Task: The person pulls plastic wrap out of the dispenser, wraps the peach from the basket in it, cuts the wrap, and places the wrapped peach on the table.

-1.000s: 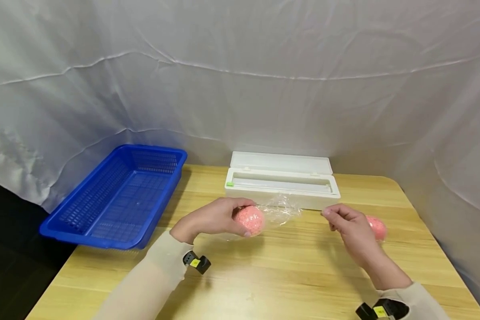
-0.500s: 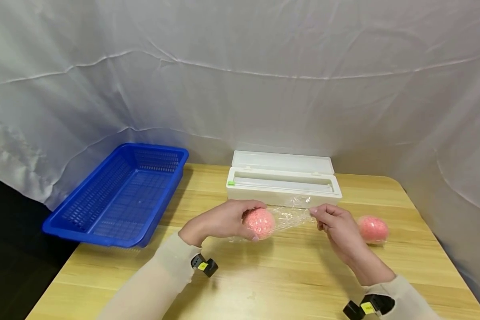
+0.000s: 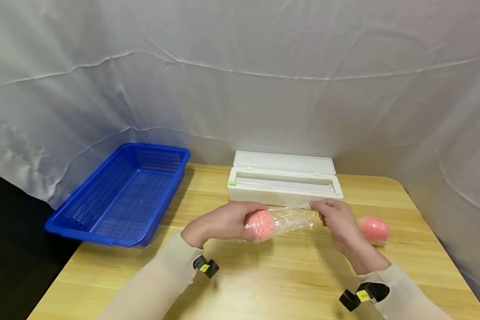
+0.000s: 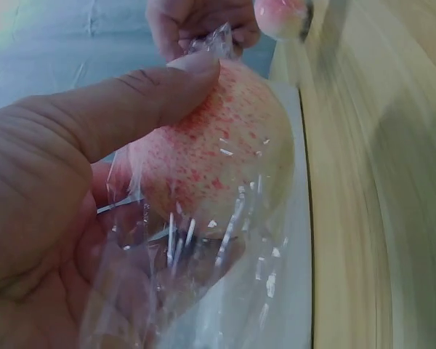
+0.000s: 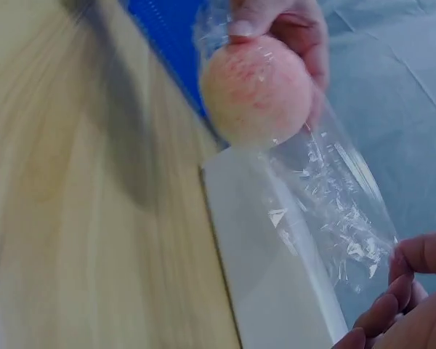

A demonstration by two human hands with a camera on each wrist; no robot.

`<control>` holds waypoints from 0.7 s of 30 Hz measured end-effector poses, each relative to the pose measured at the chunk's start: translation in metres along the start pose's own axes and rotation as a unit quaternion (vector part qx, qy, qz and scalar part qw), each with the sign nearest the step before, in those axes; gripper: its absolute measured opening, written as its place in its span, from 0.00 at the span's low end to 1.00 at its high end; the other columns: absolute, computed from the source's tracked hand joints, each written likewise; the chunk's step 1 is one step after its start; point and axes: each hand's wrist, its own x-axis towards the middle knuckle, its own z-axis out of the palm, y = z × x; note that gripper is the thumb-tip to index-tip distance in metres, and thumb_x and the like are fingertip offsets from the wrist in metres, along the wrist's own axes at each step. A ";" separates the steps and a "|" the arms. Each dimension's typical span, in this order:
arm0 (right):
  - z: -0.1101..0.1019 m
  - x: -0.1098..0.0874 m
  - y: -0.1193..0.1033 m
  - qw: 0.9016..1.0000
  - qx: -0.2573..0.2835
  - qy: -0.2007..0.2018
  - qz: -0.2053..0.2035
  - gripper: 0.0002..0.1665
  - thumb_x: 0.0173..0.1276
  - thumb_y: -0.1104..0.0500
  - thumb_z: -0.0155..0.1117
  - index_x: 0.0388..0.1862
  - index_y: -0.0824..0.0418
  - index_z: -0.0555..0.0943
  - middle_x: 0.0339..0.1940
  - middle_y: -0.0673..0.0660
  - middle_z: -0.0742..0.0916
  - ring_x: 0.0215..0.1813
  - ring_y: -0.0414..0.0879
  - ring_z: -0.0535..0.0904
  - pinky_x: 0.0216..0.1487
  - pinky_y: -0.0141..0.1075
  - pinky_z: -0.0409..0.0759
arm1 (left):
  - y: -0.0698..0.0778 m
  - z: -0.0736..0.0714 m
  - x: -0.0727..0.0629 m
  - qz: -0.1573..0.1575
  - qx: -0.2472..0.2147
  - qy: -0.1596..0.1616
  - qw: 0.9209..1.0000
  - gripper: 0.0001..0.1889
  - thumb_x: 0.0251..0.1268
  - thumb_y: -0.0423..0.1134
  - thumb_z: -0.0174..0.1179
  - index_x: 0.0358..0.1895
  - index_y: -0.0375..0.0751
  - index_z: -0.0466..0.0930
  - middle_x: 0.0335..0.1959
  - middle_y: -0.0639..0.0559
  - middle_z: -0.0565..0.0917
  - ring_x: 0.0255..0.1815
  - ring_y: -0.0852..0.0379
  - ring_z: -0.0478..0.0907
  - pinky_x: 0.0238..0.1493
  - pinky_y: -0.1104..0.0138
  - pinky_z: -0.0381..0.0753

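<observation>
A pink-speckled, pale peach (image 3: 259, 225) with clear plastic film around it is held above the table by my left hand (image 3: 226, 223). Its thumb lies across the fruit in the left wrist view, where film (image 4: 196, 291) also hangs over the fingers. My right hand (image 3: 341, 226) pinches the edge of the film (image 3: 294, 219) that stretches out to the right of the peach. In the right wrist view this film (image 5: 334, 196) spreads slack and wrinkled between both hands. A second peach (image 3: 374, 230), shiny as if wrapped, lies on the table just right of my right hand.
Behind the hands stands a long white film dispenser box (image 3: 284, 195), its lid (image 3: 284, 162) tipped back and a green slider (image 3: 233, 183) at its left end. A blue plastic basket (image 3: 140, 240) sits at the left of the wooden table (image 3: 264, 284). Grey cloth (image 3: 288, 111) hangs behind.
My right hand has moved left and taken the film's free end, now drawn out between the hands. My left hand has shifted slightly right with the peach.
</observation>
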 end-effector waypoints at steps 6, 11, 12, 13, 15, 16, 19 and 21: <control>-0.005 0.000 -0.005 0.994 -0.091 0.008 -0.056 0.20 0.80 0.44 0.63 0.36 0.59 0.81 0.37 0.50 0.79 0.44 0.48 0.71 0.47 0.39 0.71 | -0.001 -0.004 0.000 0.000 -0.011 -0.008 1.000 0.40 0.56 0.38 0.77 0.75 0.47 0.74 0.57 0.57 0.85 0.49 0.62 0.81 0.52 0.68 0.83; -0.010 0.005 -0.014 0.944 -0.244 -0.087 -0.207 0.31 0.80 0.42 0.62 0.73 0.57 0.75 0.71 0.64 0.77 0.69 0.61 0.74 0.64 0.57 0.78 | 0.001 -0.008 0.000 -0.003 -0.014 -0.025 1.000 0.39 0.55 0.38 0.79 0.74 0.51 0.75 0.54 0.61 0.85 0.49 0.63 0.81 0.53 0.68 0.82; -0.011 0.007 -0.014 0.932 -0.254 -0.124 -0.226 0.31 0.80 0.44 0.63 0.75 0.56 0.74 0.74 0.64 0.76 0.72 0.63 0.73 0.66 0.61 0.77 | 0.001 -0.008 0.000 -0.002 -0.016 -0.028 0.999 0.39 0.55 0.38 0.79 0.73 0.53 0.76 0.53 0.62 0.85 0.49 0.63 0.81 0.53 0.68 0.82; -0.012 0.010 -0.015 0.924 -0.258 -0.159 -0.232 0.30 0.79 0.45 0.65 0.74 0.55 0.76 0.74 0.63 0.77 0.72 0.63 0.74 0.67 0.62 0.76 | 0.001 -0.009 0.001 -0.001 -0.021 -0.031 0.999 0.39 0.55 0.38 0.79 0.73 0.54 0.76 0.53 0.63 0.85 0.49 0.63 0.81 0.53 0.68 0.82; -0.014 0.016 -0.013 0.918 -0.253 -0.202 -0.229 0.22 0.78 0.48 0.67 0.65 0.56 0.83 0.63 0.61 0.86 0.64 0.58 0.80 0.64 0.56 0.81 | 0.001 -0.008 0.000 -0.003 -0.031 -0.036 0.999 0.38 0.56 0.39 0.79 0.73 0.54 0.76 0.54 0.63 0.84 0.51 0.64 0.81 0.54 0.68 0.82; -0.016 0.019 -0.012 0.920 -0.243 -0.213 -0.221 0.17 0.77 0.50 0.68 0.58 0.57 0.87 0.56 0.60 0.89 0.57 0.53 0.83 0.59 0.49 0.83 | 0.000 -0.008 0.000 -0.005 -0.041 -0.038 0.998 0.38 0.57 0.39 0.79 0.73 0.55 0.76 0.54 0.63 0.84 0.51 0.64 0.81 0.55 0.68 0.82; -0.023 0.024 -0.010 0.933 -0.214 -0.211 -0.199 0.08 0.76 0.56 0.69 0.41 0.59 0.89 0.39 0.58 0.89 0.42 0.45 0.80 0.47 0.38 0.81 | -0.004 -0.006 -0.002 -0.009 -0.089 -0.046 0.995 0.37 0.59 0.40 0.78 0.73 0.52 0.76 0.56 0.61 0.85 0.54 0.63 0.82 0.57 0.67 0.82; -0.025 0.027 -0.010 0.940 -0.202 -0.196 -0.191 0.09 0.77 0.56 0.68 0.38 0.60 0.88 0.36 0.57 0.86 0.40 0.45 0.76 0.46 0.38 0.78 | -0.008 -0.005 -0.004 -0.010 -0.122 -0.048 0.991 0.36 0.60 0.41 0.78 0.73 0.50 0.76 0.57 0.59 0.84 0.55 0.62 0.82 0.58 0.66 0.83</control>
